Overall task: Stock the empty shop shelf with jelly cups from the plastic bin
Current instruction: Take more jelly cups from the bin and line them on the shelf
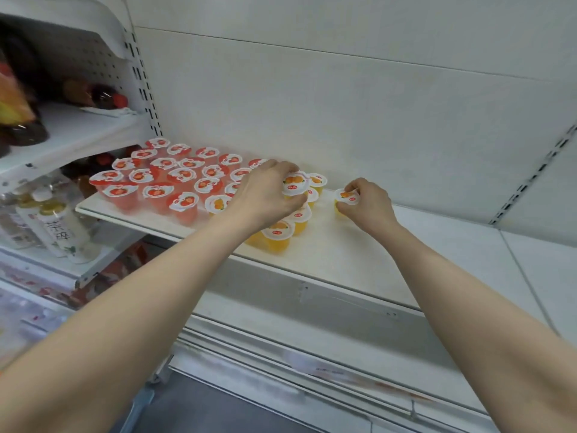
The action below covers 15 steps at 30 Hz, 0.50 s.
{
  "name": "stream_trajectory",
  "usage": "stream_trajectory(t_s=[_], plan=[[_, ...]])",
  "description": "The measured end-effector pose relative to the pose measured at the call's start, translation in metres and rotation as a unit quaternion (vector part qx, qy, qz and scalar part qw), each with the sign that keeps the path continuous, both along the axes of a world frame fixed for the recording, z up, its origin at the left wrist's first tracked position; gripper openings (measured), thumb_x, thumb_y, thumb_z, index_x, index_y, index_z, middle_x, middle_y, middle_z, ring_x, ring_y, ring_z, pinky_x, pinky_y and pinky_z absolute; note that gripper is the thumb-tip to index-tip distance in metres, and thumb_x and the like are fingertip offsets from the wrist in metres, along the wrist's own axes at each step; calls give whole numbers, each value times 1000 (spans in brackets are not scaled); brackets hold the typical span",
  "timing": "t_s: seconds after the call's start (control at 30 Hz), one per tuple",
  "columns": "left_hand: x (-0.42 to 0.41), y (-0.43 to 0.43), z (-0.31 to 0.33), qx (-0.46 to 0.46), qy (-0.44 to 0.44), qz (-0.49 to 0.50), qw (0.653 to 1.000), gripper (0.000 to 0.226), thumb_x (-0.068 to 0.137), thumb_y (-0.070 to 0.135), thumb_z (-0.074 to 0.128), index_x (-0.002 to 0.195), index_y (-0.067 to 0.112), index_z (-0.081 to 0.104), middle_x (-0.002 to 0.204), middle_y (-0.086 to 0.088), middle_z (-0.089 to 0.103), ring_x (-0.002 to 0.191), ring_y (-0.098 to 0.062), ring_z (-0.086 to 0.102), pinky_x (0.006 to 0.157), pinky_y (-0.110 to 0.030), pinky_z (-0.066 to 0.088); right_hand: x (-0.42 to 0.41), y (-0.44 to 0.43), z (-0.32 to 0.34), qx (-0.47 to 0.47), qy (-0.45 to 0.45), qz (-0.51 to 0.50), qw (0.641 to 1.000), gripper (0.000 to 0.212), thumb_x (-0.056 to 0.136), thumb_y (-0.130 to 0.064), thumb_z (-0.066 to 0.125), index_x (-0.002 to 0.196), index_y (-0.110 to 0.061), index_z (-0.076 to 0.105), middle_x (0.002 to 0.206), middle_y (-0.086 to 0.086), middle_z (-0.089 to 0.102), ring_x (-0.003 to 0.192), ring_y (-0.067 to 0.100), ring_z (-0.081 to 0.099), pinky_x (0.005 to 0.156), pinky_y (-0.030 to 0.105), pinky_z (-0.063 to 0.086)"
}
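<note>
Several red jelly cups (182, 179) stand in rows on the left part of the white shelf (343, 254). To their right stand several orange jelly cups (278, 234). My left hand (265, 195) grips one orange cup (295, 182) by its lid, above the orange group. My right hand (368, 204) pinches a single orange cup (343, 196) that sits on the shelf apart from the others, to the right. The plastic bin is out of view.
Bottles (59, 226) fill the neighbouring shelves at the left, and darker bottles (103, 96) lie on the shelf above them. A slotted upright (146, 89) marks the left end of my shelf, another upright (537, 179) the right. Bare shelf stretches right of my right hand.
</note>
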State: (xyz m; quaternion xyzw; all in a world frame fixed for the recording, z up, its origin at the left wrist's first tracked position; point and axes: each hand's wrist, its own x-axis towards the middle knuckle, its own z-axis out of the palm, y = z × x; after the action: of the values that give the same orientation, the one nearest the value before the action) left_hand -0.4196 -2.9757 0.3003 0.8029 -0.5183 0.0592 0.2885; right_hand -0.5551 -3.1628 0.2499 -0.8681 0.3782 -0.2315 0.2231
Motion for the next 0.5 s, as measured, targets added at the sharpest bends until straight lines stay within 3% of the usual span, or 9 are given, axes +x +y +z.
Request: stream_trajectory(t_s=[0.5], plan=[[9,-32,-2,-1,-2,-5,1000,54,81,45,66,129,23,56,120,1,62,112,-19,55,86,-28,40,25,-31,-14,-37,0,38,999,34,85,-29,71,114,-15,60,111,8,58,98,24,57,77,27,35]])
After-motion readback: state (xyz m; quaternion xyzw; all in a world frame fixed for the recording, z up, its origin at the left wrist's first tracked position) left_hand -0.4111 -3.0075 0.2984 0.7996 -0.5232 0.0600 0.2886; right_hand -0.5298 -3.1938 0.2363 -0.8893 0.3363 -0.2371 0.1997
